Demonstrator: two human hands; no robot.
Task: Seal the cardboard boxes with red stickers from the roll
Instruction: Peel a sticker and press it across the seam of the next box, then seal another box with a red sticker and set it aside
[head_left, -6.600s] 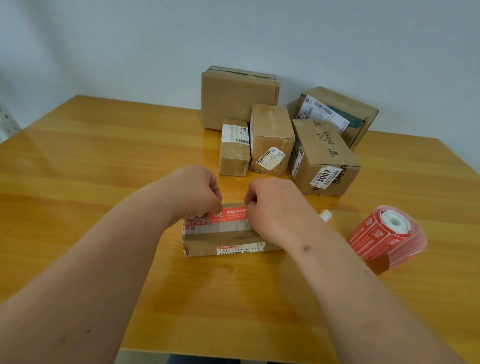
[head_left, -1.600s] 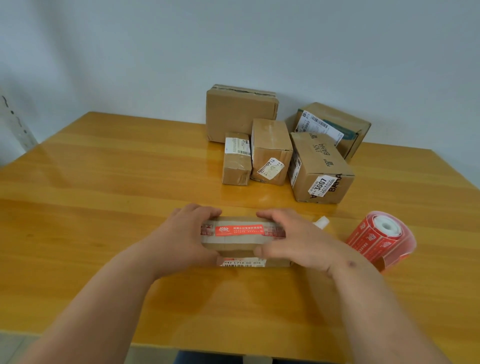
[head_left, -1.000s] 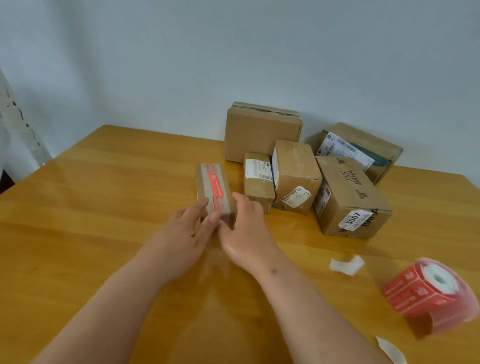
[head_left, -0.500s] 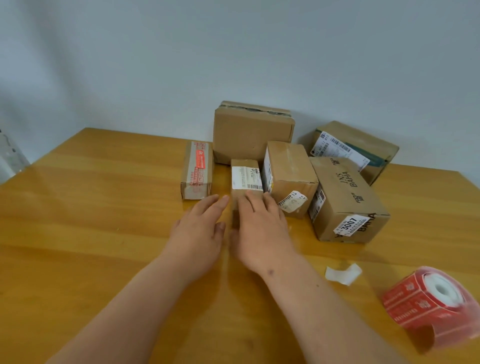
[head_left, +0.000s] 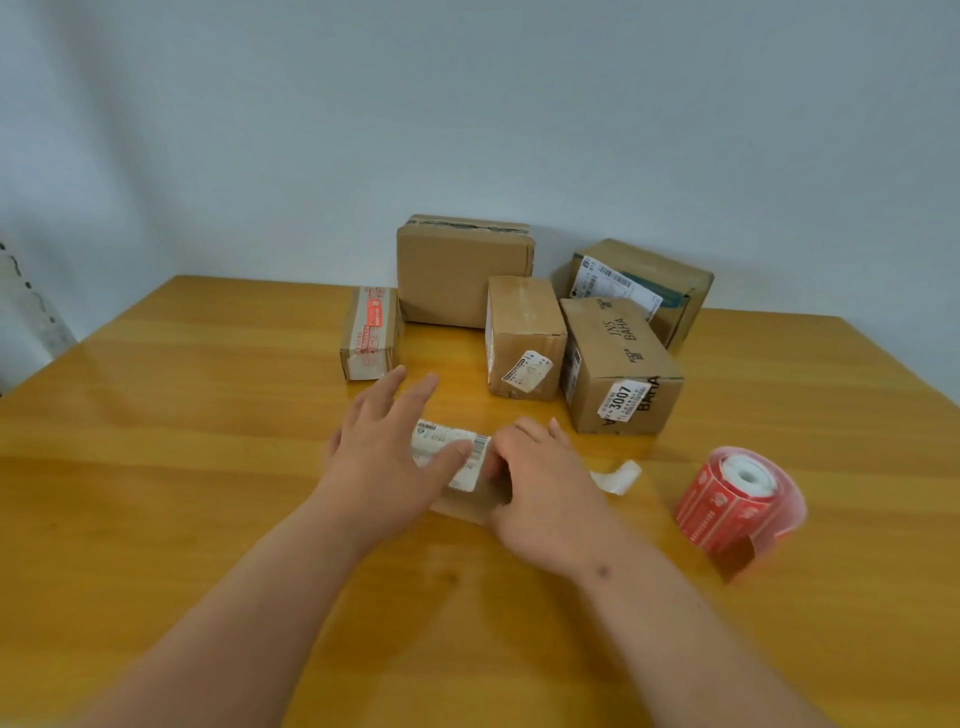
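A small cardboard box (head_left: 457, 483), white-labelled, is held near the table's (head_left: 156, 493) front by the right hand (head_left: 540, 483); the left hand (head_left: 384, 457) is spread flat; "3007" is printed on another box (head_left: 618, 364); the red sticker roll (head_left: 737, 499) is set rightward.

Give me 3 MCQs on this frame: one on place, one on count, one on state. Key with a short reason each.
1. Where is the sticker roll?
A. on the table to the right of the right hand
B. on top of a box
C. at the table's left edge

2. How many cardboard boxes show a red sticker?
A. none
B. one
C. three

3. What is the state of the small box nearest the person?
A. stacked on another box
B. lying untouched
C. lying between both hands

Key:
1 A: the roll lies on the table, right of the right hand.
2 B: only the sealed box at the left of the pile has one.
3 C: the left hand and right hand flank it.
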